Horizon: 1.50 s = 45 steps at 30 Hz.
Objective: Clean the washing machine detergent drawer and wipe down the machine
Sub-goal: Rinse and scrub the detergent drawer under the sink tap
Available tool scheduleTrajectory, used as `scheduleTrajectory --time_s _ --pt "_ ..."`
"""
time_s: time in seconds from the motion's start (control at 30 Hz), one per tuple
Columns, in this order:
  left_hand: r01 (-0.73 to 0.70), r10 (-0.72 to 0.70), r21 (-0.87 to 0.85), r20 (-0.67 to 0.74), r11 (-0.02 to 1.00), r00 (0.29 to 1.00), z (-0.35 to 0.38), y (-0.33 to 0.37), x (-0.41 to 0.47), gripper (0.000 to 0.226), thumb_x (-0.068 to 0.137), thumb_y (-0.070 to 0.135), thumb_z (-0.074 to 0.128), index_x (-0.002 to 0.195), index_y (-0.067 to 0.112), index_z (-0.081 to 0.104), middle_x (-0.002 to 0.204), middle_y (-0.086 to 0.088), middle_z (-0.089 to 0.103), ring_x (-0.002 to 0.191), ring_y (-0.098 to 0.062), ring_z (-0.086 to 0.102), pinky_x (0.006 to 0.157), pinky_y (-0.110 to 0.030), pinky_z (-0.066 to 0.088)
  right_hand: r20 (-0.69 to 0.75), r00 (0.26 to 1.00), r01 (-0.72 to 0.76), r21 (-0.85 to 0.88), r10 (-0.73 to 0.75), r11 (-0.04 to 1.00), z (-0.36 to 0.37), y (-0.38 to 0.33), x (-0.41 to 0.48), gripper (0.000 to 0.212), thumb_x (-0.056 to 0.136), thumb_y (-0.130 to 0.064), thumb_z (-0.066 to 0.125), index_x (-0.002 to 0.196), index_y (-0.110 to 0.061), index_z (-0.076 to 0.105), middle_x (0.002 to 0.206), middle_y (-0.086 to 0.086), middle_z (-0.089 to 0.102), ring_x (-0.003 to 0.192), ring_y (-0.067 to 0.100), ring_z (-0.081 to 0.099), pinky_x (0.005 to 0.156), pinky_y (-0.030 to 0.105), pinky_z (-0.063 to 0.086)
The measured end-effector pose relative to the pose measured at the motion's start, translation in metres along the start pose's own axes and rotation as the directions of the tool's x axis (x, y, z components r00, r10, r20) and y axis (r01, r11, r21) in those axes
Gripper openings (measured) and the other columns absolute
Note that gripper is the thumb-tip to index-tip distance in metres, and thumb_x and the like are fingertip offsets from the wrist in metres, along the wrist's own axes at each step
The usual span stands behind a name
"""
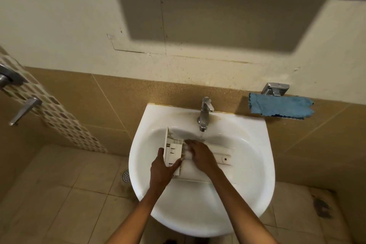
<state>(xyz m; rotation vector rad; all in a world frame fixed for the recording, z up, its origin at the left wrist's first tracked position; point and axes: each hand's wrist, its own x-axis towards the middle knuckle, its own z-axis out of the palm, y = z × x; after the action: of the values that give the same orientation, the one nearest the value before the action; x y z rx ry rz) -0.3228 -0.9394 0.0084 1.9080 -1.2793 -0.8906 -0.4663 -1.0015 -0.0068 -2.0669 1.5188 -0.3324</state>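
2 hands [161, 166] [201, 156] touch the detergent drawer [224, 155], lying in the sink [259, 174].

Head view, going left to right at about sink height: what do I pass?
Lever handle → floor drain → left hand → right hand → blue cloth. The tap and drawer overlap the hands, so they are left out.
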Motion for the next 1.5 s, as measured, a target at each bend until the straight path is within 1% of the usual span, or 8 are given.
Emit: scheduleTrajectory --time_s 0.23,0.43,0.77,0.83,0.9,0.97,1.37,1.5 --pt "-0.047 0.047 0.016 0.028 0.999 0.999 -0.011 -0.003 0.01 0.043 0.073 0.039 0.076 0.099 0.022 0.045 0.089 0.007 0.064 0.079 -0.019 0.064 0.069 -0.033 0.053 -0.203 0.878 -0.452 -0.056 0.433 0.89 -0.023 0.067 -0.032 0.031 0.098 -0.02 0.039 0.113 -0.016 0.065 0.119 0.008 0.058 0.112 0.028 0.055 0.088 0.035 0.046" --pt "-0.062 0.06 0.04 0.03 0.997 0.998 -0.012 -0.007 0.014 0.047 0.072 0.04 0.076 0.102 0.021 0.046 0.094 0.002 0.067 0.08 -0.022 0.065 0.065 -0.034 0.053 -0.103 0.994 -0.033 0.061 0.039 0.998 0.003 0.008 -0.003 0.039 0.096 -0.007 0.039 0.132 -0.014 0.053 0.132 0.008 0.055 0.121 0.026 0.05 0.101 0.031 0.038" --pt "-0.069 0.066 0.058 0.056 0.996 0.996 -0.014 -0.003 0.015 0.046 0.073 0.043 0.074 0.1 0.019 0.045 0.095 0.003 0.065 0.08 -0.021 0.063 0.062 -0.028 0.05 -0.179 0.87 -0.403 0.275 0.459 0.873 -0.035 0.032 0.001 0.028 0.094 -0.007 0.043 0.106 0.001 0.066 0.107 0.014 0.061 0.103 0.029 0.056 0.085 0.03 0.042" --pt "-0.062 0.058 0.076 0.059 0.995 0.997 -0.016 -0.002 0.017 0.043 0.075 0.043 0.073 0.095 0.019 0.043 0.087 0.004 0.063 0.072 -0.02 0.06 0.056 -0.027 0.045 0.033 0.807 -0.311 0.872 0.59 0.377 -0.044 0.011 0.018 0.025 0.093 0.002 0.04 0.095 0.009 0.064 0.088 0.014 0.062 0.084 0.026 0.057 0.075 0.03 0.048" --pt "-0.052 0.048 0.07 0.063 0.996 0.997 -0.019 0.001 0.017 0.036 0.083 0.042 0.064 0.097 0.016 0.043 0.08 0.006 0.059 0.067 -0.018 0.056 0.055 -0.027 0.042 0.337 0.745 -0.199 0.936 0.575 -0.29 -0.049 0.003 0.031 0.025 0.094 0.006 0.035 0.081 0.007 0.056 0.078 0.017 0.056 0.072 0.025 0.054 0.057 0.03 0.055" --pt "-0.035 0.033 0.019 0.072 0.999 0.997 -0.02 0.004 0.014 0.023 0.095 0.041 0.043 0.095 0.018 0.044 0.065 0.006 0.053 0.058 -0.014 0.05 0.055 -0.029 0.039 0.462 0.712 -0.184 0.849 0.528 -0.495 -0.048 0.003 0.039 0.028 0.093 0.007 0.029 0.079 0.003 0.053 0.076 0.017 0.052 0.068 0.023 0.051 0.05 0.028 0.054" --pt "0.022 0.011 -0.246 0.133 0.969 0.991 -0.026 0.007 0.01 0.025 0.101 0.031 0.027 0.092 0.016 0.045 0.075 0.007 0.052 0.065 -0.001 0.05 0.058 -0.005 0.04 0.547 0.76 -0.364 0.805 0.35 -0.468 -0.038 -0.008 0.044 0.016 0.07 0.004 0.031 0.066 -0.01 0.04 0.053 0.005 0.042 0.057 0.012 0.032 0.051 0.018 0.027" --pt "0.031 0.012 -0.295 0.145 0.955 0.989 -0.027 0.005 0.012 0.032 0.101 0.031 0.029 0.111 0.008 0.049 0.09 0.004 0.056 0.081 -0.01 0.054 0.066 -0.004 0.043 0.643 0.747 -0.613 0.764 0.167 -0.202 -0.051 -0.031 0.034 0.022 0.075 0.005 0.029 0.068 -0.009 0.044 0.05 0.005 0.05 0.049 0.013 0.046 0.039 0.016 0.039"
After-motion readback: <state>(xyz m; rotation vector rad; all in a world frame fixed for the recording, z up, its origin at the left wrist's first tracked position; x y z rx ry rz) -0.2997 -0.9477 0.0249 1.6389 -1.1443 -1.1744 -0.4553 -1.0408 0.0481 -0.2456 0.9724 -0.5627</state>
